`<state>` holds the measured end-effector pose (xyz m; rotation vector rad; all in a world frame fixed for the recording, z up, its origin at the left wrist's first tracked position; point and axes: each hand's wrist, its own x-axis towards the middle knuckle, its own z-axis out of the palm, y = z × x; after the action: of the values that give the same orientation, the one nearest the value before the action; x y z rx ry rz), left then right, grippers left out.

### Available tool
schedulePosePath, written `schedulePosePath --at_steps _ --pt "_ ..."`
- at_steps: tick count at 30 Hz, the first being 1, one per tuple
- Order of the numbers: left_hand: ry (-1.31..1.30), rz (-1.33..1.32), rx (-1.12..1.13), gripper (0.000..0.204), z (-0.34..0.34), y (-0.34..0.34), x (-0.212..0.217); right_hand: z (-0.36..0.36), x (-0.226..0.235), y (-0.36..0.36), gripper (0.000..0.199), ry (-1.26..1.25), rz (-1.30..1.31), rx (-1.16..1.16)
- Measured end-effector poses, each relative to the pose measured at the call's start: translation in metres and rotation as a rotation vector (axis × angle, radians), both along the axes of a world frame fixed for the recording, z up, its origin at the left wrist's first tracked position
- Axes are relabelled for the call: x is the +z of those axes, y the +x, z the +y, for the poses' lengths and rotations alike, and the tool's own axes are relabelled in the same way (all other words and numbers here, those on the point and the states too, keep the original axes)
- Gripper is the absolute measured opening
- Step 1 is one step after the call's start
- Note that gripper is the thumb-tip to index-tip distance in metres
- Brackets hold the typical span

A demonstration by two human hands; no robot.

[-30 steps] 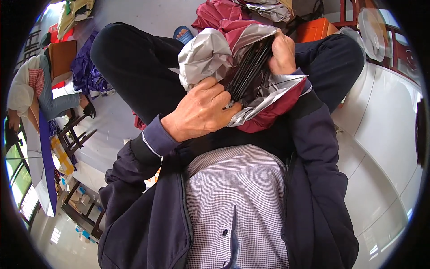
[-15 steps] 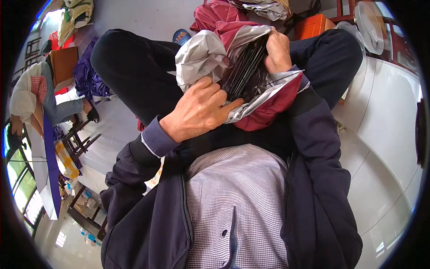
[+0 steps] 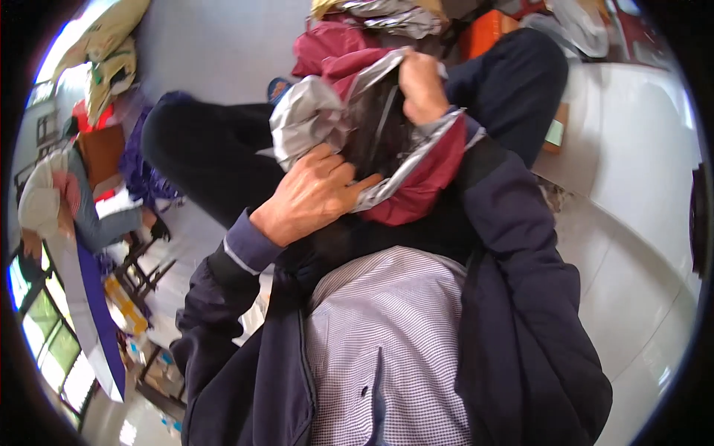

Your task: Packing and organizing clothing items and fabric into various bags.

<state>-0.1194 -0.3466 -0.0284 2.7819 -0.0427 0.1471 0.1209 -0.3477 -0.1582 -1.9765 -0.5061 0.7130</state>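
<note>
1. Hands work a maroon, silver-lined garment (image 3: 416, 186) bunched on the person's lap.
2. Left hand (image 3: 312, 195) grips its silver lining.
3. Right hand (image 3: 422, 88) clenches the upper edge.

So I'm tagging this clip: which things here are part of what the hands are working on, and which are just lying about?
In hand:
- left hand gripping the silver-lined maroon garment
- right hand holding its upper edge

Lying about:
- heap of silver and maroon fabric beyond the knees
- orange box
- purple cloth at the left
- white floor
</note>
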Motion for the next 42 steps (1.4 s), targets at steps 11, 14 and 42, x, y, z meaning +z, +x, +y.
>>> schedulePosePath --at_steps 11,14,42 --pt "-0.017 0.228 0.037 0.075 0.014 0.007 -0.012 0.028 0.017 -0.023 0.042 0.137 -0.163 0.168" --pt "-0.014 0.296 0.086 0.080 0.015 0.009 -0.020 0.032 0.034 -0.028 0.040 0.180 -0.141 0.160" --pt "-1.339 -0.111 0.979 0.037 0.036 0.021 -0.055 0.015 0.120 0.015 0.023 0.552 -0.531 0.083"
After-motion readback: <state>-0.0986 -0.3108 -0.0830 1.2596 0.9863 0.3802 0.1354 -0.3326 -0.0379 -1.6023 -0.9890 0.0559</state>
